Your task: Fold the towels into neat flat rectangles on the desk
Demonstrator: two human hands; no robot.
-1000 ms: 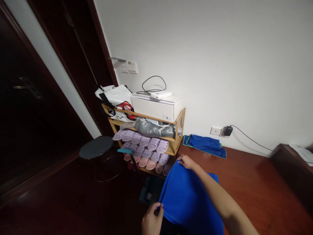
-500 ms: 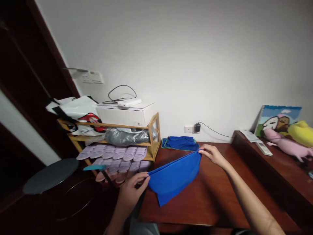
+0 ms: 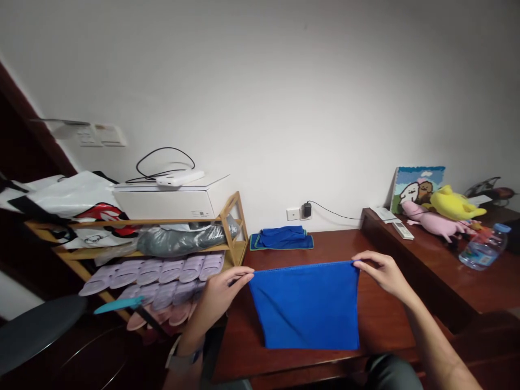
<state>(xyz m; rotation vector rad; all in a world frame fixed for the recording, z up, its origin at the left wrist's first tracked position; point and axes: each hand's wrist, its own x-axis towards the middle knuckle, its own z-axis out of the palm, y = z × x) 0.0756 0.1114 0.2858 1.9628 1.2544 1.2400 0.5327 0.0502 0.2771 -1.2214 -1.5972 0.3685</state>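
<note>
A blue cloth [image 3: 306, 306] hangs stretched between my hands over the reddish-brown table [image 3: 244, 352], its top edge nearly level. My left hand [image 3: 229, 287] pinches its upper left corner between thumb and fingers. The upper right corner is pinched in my right hand [image 3: 377, 271]. Behind it, against the wall, lies a stack of folded blue cloths [image 3: 282, 238] with green edging.
On the left a wooden rack [image 3: 233, 222] holds slippers [image 3: 150, 271], a white box [image 3: 170, 200] and bags. At the right, a raised ledge [image 3: 430, 260] carries plush toys, a remote [image 3: 403, 231] and a water bottle [image 3: 483, 249]. A dark stool [image 3: 40, 330] stands lower left.
The held cloth has turned from slanted to facing me, spread wider and flatter. My right hand has come lower and nearer. The view has shifted to the right, bringing the bottle into sight.
</note>
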